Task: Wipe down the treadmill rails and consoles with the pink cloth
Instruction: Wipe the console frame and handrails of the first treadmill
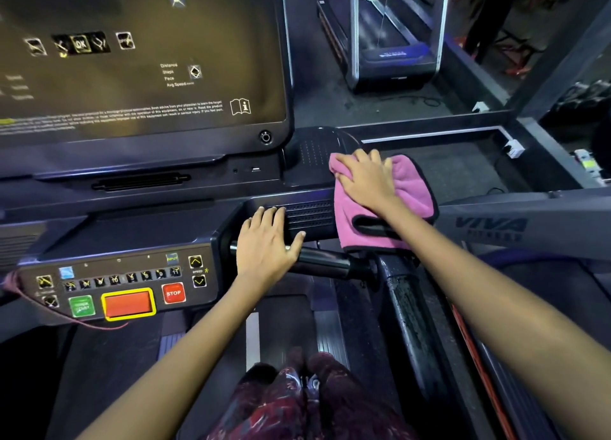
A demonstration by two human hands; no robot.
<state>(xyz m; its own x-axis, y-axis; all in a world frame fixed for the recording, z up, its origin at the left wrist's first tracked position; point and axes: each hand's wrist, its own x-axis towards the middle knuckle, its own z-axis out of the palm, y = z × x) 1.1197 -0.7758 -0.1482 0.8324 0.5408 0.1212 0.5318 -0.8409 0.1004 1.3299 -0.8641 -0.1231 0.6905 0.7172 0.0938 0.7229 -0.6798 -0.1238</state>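
Nearest the camera, the person's patterned trousers showed above the treadmill belt. Forward of them, the left hand lay flat, fingers straight and close together, on the ribbed edge of the console, its palm over a short black handlebar. To the left of that hand and nearer the camera sat the button panel, with a red STOP button, a yellow-framed orange pad and a green button.

Just right of the left hand, and a little farther on, the right hand pressed down with spread fingers on the pink cloth, which draped over the console's right corner where the side rail marked VIVA joined it. The cloth's black-trimmed edge hung toward the right handrail beneath the forearm.

Beyond and left of both hands rose the dark display screen. Farther off to the right stood another treadmill.
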